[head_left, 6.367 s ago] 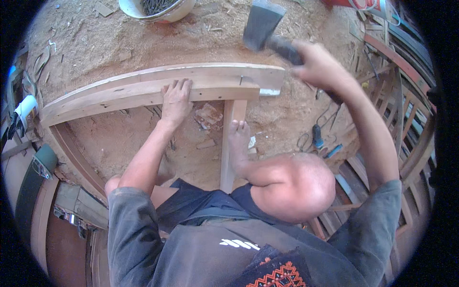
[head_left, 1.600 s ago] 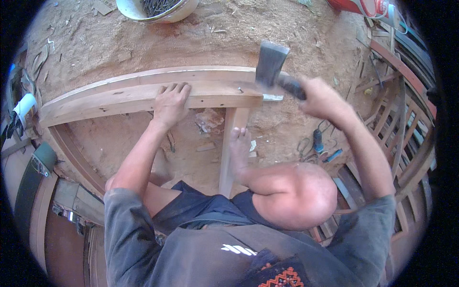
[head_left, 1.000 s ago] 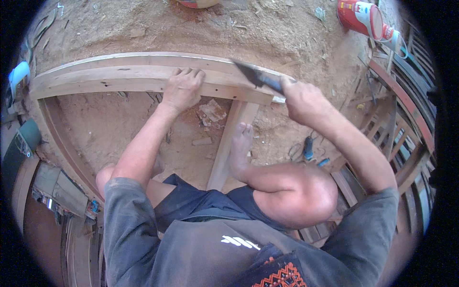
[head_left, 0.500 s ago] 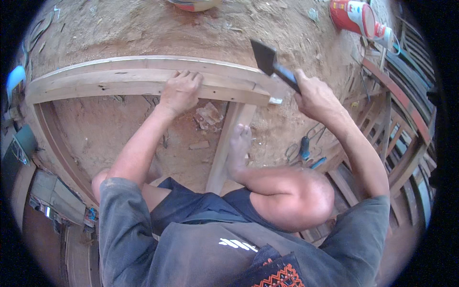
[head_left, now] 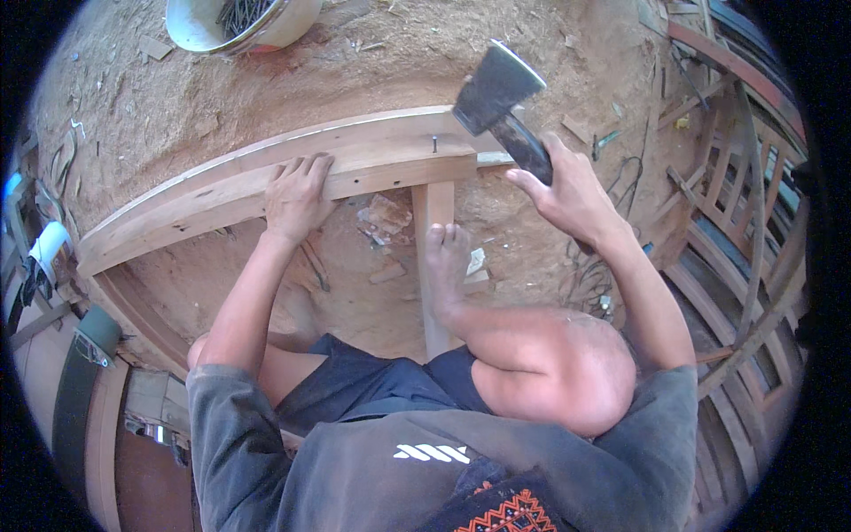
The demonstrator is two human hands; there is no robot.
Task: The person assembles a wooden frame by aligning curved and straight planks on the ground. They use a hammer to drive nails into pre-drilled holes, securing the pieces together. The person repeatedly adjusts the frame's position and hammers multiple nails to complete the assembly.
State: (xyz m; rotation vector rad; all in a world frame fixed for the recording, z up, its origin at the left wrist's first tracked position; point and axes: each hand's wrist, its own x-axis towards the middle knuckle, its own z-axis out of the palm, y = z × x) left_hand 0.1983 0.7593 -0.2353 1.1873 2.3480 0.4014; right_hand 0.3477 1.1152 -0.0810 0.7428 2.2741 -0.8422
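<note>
My left hand (head_left: 295, 193) lies flat, fingers spread, on a long curved wooden beam (head_left: 195, 199) that rests on the sandy ground. My right hand (head_left: 567, 193) grips the dark handle of a hatchet (head_left: 493, 89), its blunt head raised above the beam's right end. A nail (head_left: 435, 142) stands partly out of the beam just below the hatchet head. A narrower wooden post (head_left: 433, 239) meets the beam at a right angle under the nail, and my bare foot (head_left: 446, 266) presses on it.
A white bowl (head_left: 208, 27) holding nails sits at the top left. Stacked wooden frames (head_left: 736, 230) fill the right side. More curved timber (head_left: 133, 310) and tools lie at the left. Wood scraps (head_left: 381, 217) litter the sand under the beam.
The hatchet has risen from beside the beam to above its right end. My left hand stays on the beam. The view has shifted so the bowl is back in sight.
</note>
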